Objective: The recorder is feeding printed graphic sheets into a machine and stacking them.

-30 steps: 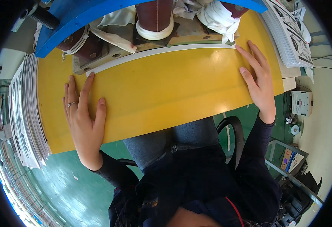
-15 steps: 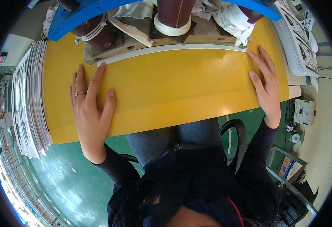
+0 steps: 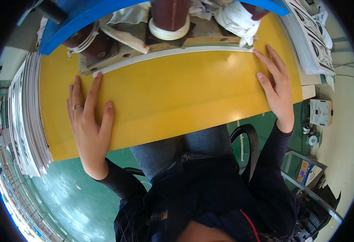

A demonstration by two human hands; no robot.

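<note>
A narrow white strip [image 3: 209, 48], which looks like the front edge of a sheet, shows along the base of a metal plate [image 3: 122, 56] on the yellow tabletop [image 3: 177, 97]. At the strip's left end rests the index fingertip of my left hand [image 3: 89, 129], its fingers spread over the tabletop and a ring on one of them. My right hand [image 3: 278, 86] has a fingertip at the strip's right end, with the fingers stretched out and the thumb apart. Neither hand grips anything. Whatever part of the white piece lies under the plate is hidden.
Dark red columns [image 3: 169, 16] wrapped in white cloth [image 3: 239, 22] stand on the plate, below a blue frame [image 3: 92, 14]. Stacks of printed sheets rise at the left [image 3: 25, 117] and right [image 3: 310, 44]. A black chair armrest [image 3: 253, 145] sits below the table's front edge.
The whole view has shifted and tilted slightly, so table and press appear further left. Both hands keep their places at the strip's ends.
</note>
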